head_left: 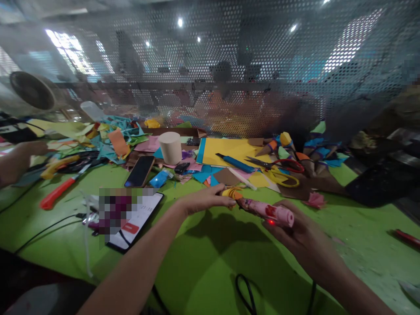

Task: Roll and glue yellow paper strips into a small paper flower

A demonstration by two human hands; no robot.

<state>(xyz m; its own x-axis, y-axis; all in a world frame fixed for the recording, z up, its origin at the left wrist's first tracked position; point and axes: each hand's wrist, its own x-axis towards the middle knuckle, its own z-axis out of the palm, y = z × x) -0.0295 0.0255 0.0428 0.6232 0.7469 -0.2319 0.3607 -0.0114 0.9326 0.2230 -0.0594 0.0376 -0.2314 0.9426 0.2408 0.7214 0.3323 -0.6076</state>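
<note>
My left hand (206, 199) pinches a small folded yellow-and-orange paper piece (233, 193) between thumb and fingers. My right hand (295, 229) is closed around a pink hot glue gun (267, 211) with a small red light on its side. Its dark, stained front end meets the paper piece, or comes very close to it; I cannot tell which. Both hands are raised over the green table (203, 262), casting a shadow on it. Just beyond them lie paper scraps and scissors with yellow and red handles (278, 170).
Behind are a blue cutter (238, 163), yellow paper sheets (226, 151), a cream cylinder (170, 148) and a dark phone (139, 171). Left lie a lit phone (144, 218) and a red-handled tool (59, 192). Another person's hand (19, 162) is far left. A black cable (244, 293) loops in front.
</note>
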